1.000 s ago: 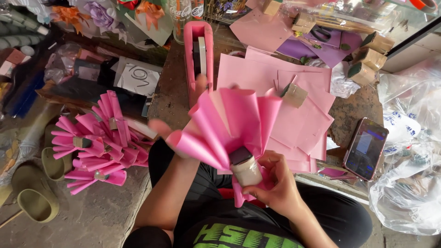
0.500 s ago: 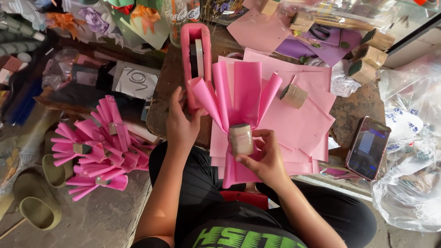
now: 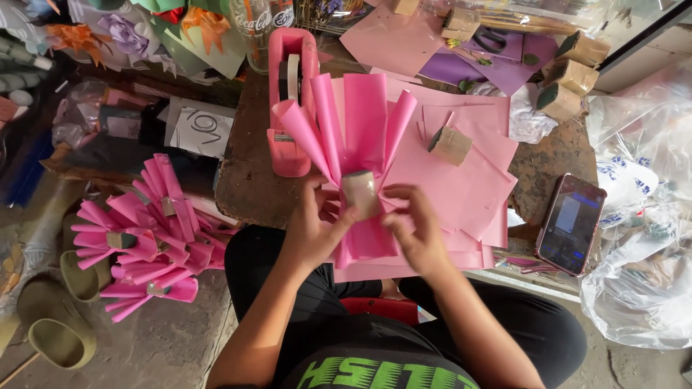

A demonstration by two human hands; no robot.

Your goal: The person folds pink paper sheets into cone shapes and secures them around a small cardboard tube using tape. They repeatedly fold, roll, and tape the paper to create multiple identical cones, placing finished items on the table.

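Both hands pinch a pink paper fan (image 3: pixel 357 122) at frame centre, over the stack of pink sheets (image 3: pixel 461 180) on the bench (image 3: pixel 249 180). Left hand (image 3: pixel 313 230) and right hand (image 3: pixel 418 234) have fingers clamped on the tan wrapped neck (image 3: pixel 359 193). To do it well, I'd say keep the neck squeezed tight and the pleats even. Long axis runs top to bottom; the flared end points to the upper frame, toward the pink tape dispenser (image 3: pixel 290 101). Finished fans (image 3: pixel 140 238) lie lower left.
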